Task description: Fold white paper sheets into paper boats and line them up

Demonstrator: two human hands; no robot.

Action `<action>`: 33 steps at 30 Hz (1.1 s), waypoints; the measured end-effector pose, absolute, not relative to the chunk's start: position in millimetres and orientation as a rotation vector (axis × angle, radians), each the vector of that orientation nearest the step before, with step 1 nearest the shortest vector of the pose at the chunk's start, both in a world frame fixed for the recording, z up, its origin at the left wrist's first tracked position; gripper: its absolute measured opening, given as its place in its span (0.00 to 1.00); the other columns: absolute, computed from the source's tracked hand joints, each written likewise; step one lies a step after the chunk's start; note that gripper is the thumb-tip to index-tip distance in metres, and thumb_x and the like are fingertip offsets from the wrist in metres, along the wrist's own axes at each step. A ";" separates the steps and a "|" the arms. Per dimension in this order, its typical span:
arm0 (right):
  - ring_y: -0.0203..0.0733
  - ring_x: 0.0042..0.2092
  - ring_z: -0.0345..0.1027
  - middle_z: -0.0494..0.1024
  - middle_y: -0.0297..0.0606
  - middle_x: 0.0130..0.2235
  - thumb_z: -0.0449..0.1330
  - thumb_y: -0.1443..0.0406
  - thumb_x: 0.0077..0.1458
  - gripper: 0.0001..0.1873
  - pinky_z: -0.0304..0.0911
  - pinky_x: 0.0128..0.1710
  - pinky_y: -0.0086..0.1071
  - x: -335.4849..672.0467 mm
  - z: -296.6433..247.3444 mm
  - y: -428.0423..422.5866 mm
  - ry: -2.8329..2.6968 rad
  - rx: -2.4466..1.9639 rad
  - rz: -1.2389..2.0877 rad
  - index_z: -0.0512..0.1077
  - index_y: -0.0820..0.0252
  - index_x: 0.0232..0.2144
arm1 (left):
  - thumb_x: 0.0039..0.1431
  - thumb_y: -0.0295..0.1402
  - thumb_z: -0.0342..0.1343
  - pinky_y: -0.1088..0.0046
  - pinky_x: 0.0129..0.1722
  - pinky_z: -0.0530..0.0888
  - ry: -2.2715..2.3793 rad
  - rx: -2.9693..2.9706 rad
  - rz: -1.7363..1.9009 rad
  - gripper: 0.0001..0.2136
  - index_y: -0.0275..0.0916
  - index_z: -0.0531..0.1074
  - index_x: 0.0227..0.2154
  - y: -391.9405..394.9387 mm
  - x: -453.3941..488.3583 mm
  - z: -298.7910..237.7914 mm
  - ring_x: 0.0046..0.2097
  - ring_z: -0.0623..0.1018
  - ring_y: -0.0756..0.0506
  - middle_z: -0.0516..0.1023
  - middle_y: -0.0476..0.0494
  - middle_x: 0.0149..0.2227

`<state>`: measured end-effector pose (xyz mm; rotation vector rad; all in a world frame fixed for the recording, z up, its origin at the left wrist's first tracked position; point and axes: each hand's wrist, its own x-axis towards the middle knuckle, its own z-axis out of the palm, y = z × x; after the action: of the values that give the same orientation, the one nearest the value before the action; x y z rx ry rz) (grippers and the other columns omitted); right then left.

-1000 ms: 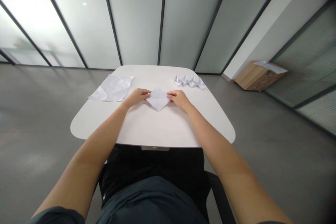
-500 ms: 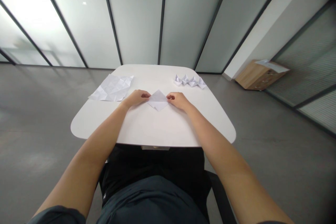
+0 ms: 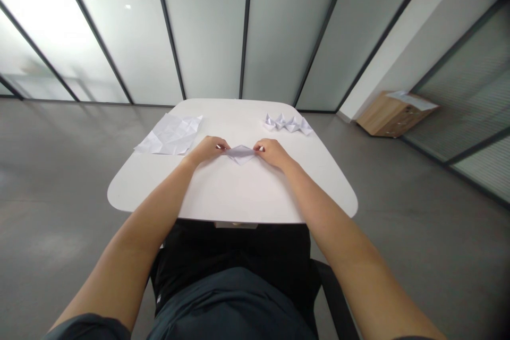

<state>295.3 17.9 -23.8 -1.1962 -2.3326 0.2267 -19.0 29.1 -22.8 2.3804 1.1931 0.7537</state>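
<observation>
A small folded piece of white paper [image 3: 240,154] is between my hands, over the middle of the white table [image 3: 239,191]. My left hand [image 3: 211,149] pinches its left corner with thumb and fingers. At the opposite corner, my right hand [image 3: 271,151] grips it the same way. The paper looks like a flattened diamond, wide from side to side, its upper part tilted. Toward the back right of the table stands a row of several folded paper boats [image 3: 287,123], apart from my right hand.
Creased white paper sheets [image 3: 171,133] lie at the table's back left, beyond my left wrist. A wooden cabinet [image 3: 394,112] with papers on top stands on the floor at right. Frosted glass panels [image 3: 207,26] rise behind the table.
The paper's top point has come down toward me, so its outline is flatter than before. Both hands keep their hold on the side corners, with hardly any shift.
</observation>
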 end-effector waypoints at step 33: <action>0.47 0.47 0.74 0.83 0.43 0.42 0.62 0.61 0.68 0.11 0.63 0.50 0.35 250.8 -12.4 -7.8 -2.577 -1.184 -0.019 0.83 0.59 0.40 | 0.66 0.41 0.59 0.68 0.45 0.72 1.182 2.774 0.565 0.11 0.40 0.80 0.41 -2.9 21.5 -8.9 0.43 0.80 0.43 0.81 0.42 0.43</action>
<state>250.8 -7.8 -12.4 -1.1838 -2.5766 -0.0193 21.5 -2.9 -8.9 2.7739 1.1823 0.5652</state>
